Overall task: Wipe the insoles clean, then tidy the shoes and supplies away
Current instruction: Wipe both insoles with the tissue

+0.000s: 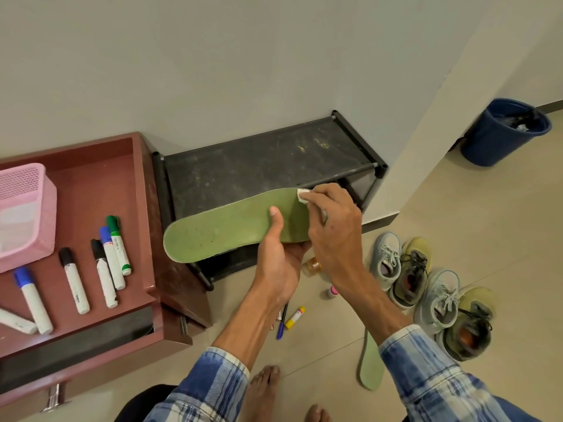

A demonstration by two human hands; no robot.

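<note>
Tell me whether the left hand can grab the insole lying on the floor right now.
Probably not: the left hand grips the held insole, and the right forearm crosses over the floor insole.

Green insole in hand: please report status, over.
Left grip holds flat green foam insole; right grip pinches small white wipe at its end. Second green insole on floor. Nothing blocking.

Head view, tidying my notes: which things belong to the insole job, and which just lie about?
Job: held insole, white wipe, floor insole, shoes, shoe rack.
Lying about: markers, pink basket, blue pen, glue stick, blue bin.
</note>
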